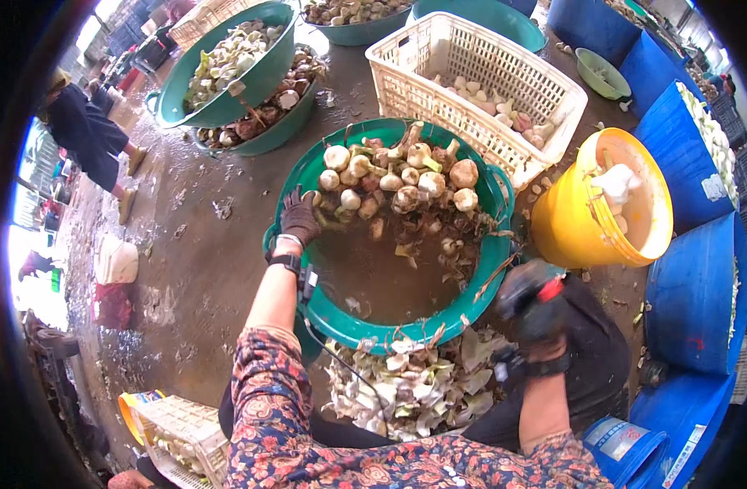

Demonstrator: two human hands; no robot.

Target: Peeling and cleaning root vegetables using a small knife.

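Before me a green plastic basin (pixel 315 293) holds muddy, garlic-like bulbs (pixel 389 177), heaped toward its far side, with bare brown bottom nearer me. My left hand (pixel 299 217), in a dark glove, rests at the basin's left rim, fingers spread beside the bulbs, gripping nothing visible. To the right of the basin, over my dark-trousered knee, is my right hand (pixel 535 305), gloved and motion-blurred. A small red piece (pixel 551 290) shows at it; whether that is part of a held tool is too blurred to tell. Pale leafy peelings (pixel 404 388) are piled below the near rim.
A cream plastic crate (pixel 404 85) with pale bulbs stands beyond the basin. A yellow bucket (pixel 557 226) with white bulbs stands right, before blue barrels (pixel 685 293). Stacked green basins (pixel 184 119) are at the far left. A person (pixel 89 128) stands on the wet floor.
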